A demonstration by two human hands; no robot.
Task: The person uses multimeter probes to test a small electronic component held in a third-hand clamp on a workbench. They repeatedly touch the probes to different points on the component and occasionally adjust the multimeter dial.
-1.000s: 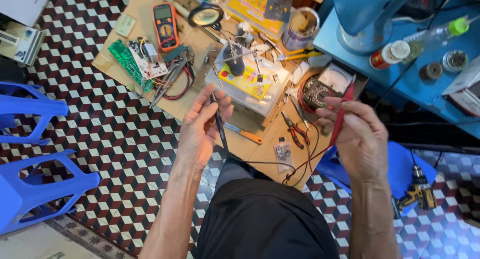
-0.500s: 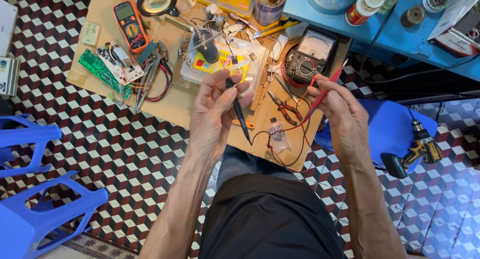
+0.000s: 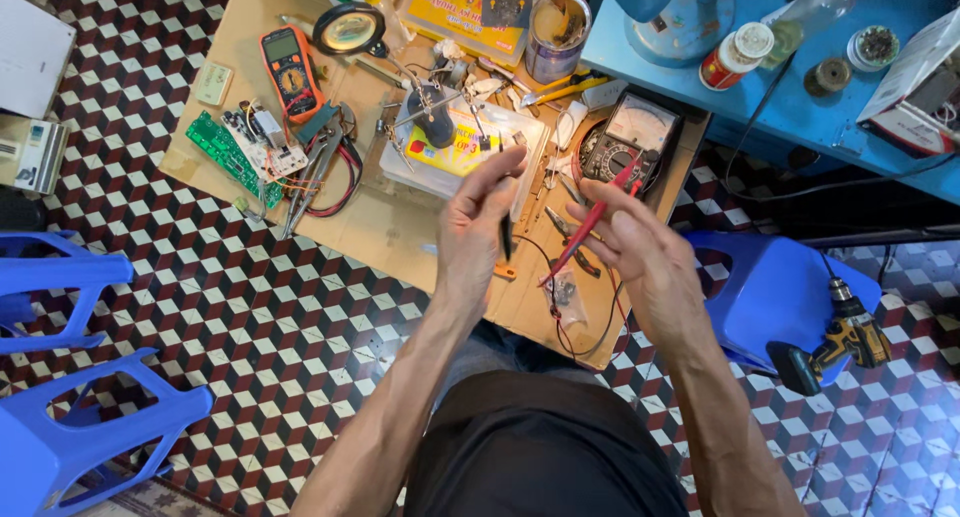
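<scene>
Red probe [image 3: 588, 229]: glossy plastic. Board [image 3: 380, 227]: matt bare wood. Stool [image 3: 775, 287]: smooth blue plastic.

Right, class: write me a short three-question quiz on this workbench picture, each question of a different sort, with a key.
1. True or false: the right hand holds a red test probe.
2. Multiple choice: where does the yellow and black cordless drill lie? A) on the wooden board B) on the tiled floor beside the blue stool C) on the blue table
3. Fill in: the left hand holds a ____ probe.

Key: 1 true. 2 B. 3 black.
</scene>
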